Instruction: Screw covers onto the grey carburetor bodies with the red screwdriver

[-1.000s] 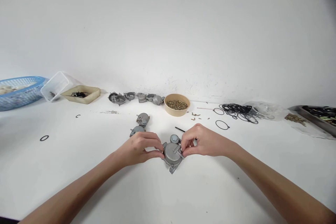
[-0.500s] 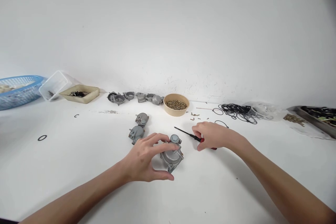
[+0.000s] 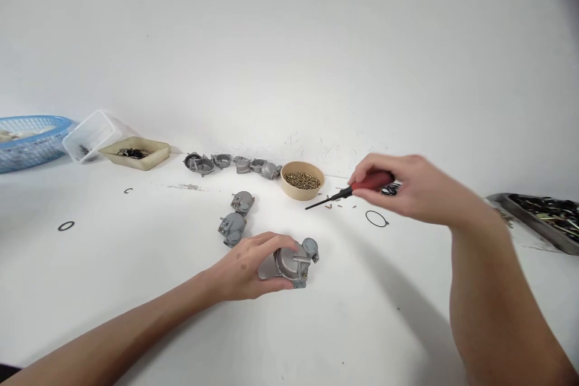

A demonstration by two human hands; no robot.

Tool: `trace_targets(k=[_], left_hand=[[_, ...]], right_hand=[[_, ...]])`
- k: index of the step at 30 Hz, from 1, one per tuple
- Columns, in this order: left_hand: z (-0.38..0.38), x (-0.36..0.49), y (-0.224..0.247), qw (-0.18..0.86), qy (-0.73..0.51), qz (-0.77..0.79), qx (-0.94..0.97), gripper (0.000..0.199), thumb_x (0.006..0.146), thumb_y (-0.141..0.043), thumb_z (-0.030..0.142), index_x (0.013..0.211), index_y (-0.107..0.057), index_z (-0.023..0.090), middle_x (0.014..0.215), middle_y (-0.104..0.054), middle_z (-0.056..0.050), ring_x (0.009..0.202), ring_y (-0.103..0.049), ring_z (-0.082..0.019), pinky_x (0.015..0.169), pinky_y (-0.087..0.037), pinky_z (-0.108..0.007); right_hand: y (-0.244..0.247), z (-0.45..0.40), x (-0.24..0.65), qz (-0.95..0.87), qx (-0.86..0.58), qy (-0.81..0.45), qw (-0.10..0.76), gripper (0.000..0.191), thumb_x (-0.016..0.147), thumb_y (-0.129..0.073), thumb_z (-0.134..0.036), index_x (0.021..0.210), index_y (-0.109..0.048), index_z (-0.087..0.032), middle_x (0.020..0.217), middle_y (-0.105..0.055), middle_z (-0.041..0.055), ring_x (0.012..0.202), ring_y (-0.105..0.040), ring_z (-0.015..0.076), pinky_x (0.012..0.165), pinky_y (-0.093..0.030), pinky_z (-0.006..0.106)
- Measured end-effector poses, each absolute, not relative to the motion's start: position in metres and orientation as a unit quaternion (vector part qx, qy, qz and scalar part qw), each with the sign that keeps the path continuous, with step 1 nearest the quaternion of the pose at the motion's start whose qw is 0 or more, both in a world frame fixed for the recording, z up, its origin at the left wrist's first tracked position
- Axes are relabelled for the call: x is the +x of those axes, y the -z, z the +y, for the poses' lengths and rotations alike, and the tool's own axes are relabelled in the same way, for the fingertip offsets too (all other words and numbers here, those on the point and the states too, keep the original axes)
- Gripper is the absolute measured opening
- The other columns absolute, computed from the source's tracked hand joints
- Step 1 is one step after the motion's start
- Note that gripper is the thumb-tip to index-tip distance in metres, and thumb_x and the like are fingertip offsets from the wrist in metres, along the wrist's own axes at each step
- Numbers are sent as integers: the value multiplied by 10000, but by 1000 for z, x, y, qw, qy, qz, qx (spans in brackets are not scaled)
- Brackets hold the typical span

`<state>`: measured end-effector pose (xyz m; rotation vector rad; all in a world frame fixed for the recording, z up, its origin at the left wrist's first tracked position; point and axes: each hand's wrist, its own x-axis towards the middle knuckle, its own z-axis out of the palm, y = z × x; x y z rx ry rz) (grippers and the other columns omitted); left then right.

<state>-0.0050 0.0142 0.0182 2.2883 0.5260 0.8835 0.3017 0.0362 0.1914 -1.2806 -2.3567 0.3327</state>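
Observation:
My left hand (image 3: 253,268) grips a grey cast-metal carburetor bowl (image 3: 292,262), thumb at its near side and fingers over its top. A round cap sticks out at the part's upper right, and a brass-coloured screw shows at its lower right edge. Raised above the table, my right hand (image 3: 393,184) is closed around the red handle of a screwdriver (image 3: 346,192). Its black shaft points left and down, with the tip in the air between the metal part and the tub of screws (image 3: 302,193). Two similar grey castings (image 3: 233,224) lie just beyond my left hand.
Several grey castings (image 3: 221,161) line the wall. Loose screws (image 3: 332,202) and a black rubber ring (image 3: 377,218) lie right of the tub. At left are a blue basket (image 3: 36,157), a clear bin (image 3: 93,136) and a beige tray (image 3: 149,160); a metal tray (image 3: 538,226) stands far right.
My right hand has lifted the screwdriver off the table, up and to the right. My left hand has closed more firmly on the casting, which has turned slightly.

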Motion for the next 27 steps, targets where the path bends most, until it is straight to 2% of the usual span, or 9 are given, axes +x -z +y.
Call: trace_targets(k=[3, 6, 12, 27], left_hand=[[17, -5, -15, 319, -338, 186, 866, 444, 982, -724, 365, 1364, -518, 277, 1300, -637, -71, 1162, -616, -256, 998, -514, -368], [18, -4, -13, 305, -345, 184, 868, 481, 948, -736, 301, 1374, -514, 267, 1303, -637, -75, 1157, -625, -255, 1001, -518, -356], [15, -2, -13, 269, -360, 190, 873, 495, 914, -711, 245, 1368, -515, 257, 1303, -644, -77, 1119, -654, -244, 965, -537, -322], [15, 0, -20, 279, -370, 188, 866, 466, 907, -710, 233, 1335, -527, 244, 1219, -664, -77, 1037, -654, -245, 915, -541, -343]], right_hand=[[-205, 27, 289, -854, -365, -101, 358, 103, 879, -742, -319, 946, -681, -272, 875, -716, 24, 765, -689, 195, 646, -555, 319], [-200, 19, 273, -861, -260, -124, 418, 73, 902, -717, -233, 960, -698, -273, 905, -715, 27, 753, -692, 187, 637, -575, 322], [-185, 15, 255, -898, -185, -177, 358, 91, 939, -636, -153, 986, -677, -219, 816, -684, 20, 666, -651, 141, 570, -524, 270], [-177, 19, 243, -921, -174, -161, 311, 91, 947, -575, -129, 956, -624, -205, 780, -662, -3, 650, -588, 109, 602, -502, 239]])
